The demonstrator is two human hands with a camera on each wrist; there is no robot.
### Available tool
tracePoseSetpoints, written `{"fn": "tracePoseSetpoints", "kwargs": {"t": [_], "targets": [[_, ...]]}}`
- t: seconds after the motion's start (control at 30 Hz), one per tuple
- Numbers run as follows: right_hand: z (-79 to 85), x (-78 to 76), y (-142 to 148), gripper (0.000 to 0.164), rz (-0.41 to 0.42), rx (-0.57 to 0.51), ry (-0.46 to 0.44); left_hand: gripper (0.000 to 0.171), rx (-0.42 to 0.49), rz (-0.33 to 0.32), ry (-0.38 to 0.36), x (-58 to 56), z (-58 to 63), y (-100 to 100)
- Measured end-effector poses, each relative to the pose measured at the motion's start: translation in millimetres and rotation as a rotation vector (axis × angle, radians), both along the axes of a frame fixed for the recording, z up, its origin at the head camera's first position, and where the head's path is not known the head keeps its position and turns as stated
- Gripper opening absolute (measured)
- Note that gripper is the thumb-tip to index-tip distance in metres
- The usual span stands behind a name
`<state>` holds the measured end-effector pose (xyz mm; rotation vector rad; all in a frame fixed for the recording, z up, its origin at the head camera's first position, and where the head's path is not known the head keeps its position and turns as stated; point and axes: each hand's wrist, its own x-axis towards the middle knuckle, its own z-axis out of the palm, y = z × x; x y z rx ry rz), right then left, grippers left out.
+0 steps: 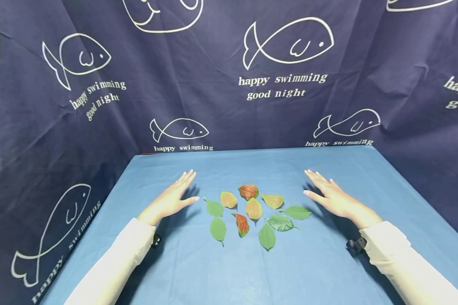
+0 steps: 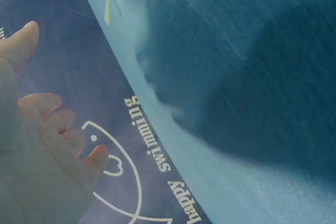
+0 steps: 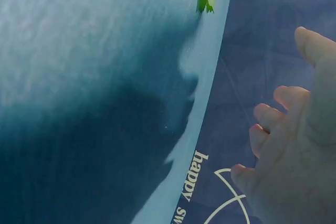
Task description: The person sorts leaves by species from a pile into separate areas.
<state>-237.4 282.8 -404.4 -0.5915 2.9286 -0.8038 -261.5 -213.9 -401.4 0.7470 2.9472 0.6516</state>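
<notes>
Several leaves lie in a loose cluster on the blue cloth between the two hands. In the head view the group includes a red leaf (image 1: 248, 192), a yellow leaf (image 1: 228, 199), a second red leaf (image 1: 242, 225) and a green leaf (image 1: 267, 237). My left hand (image 1: 171, 199) hovers left of them, fingers extended and thumb apart, holding nothing. On the opposite side my right hand (image 1: 336, 199) mirrors it, fingers straight, palm facing inward, also holding nothing; a green leaf (image 1: 297, 212) is the closest to it. Both wrist views show bare palms, with leaf edges at the top.
A light blue cloth (image 1: 229, 275) covers the table, and both arms cast shadows on it. Dark blue curtains (image 1: 221, 84) with white fish drawings and lettering surround the back and sides. A small dark device (image 1: 356, 245) sits at the right wrist.
</notes>
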Motion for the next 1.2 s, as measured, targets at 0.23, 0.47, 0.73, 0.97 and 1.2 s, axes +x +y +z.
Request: {"fn": "tracePoseSetpoints", "kwargs": {"t": [0.23,0.47,0.73,0.97,1.2], "targets": [[3.9,0.7,0,0.076,0.011,-0.006,-0.028,0.091,0.078,-0.077,-0.118,0.2,3.5,6],[8.6,-1.1,-1,0.077,0.002,-0.008,0.063,0.1,0.211,0.003,-0.291,5.4,-2.9,10],[6.6,-2.7,-6,0.069,0.007,-0.06,0.149,0.099,0.436,0.04,-0.431,16.7,-12.9,24],[-2.8,0.0,-13,0.052,-0.029,-0.133,0.21,0.092,0.568,0.086,-0.509,38.4,-24.3,34],[-4.8,1.8,-17,0.041,-0.043,-0.188,0.081,0.087,0.547,0.131,-0.545,53.6,-25.2,38]]}}
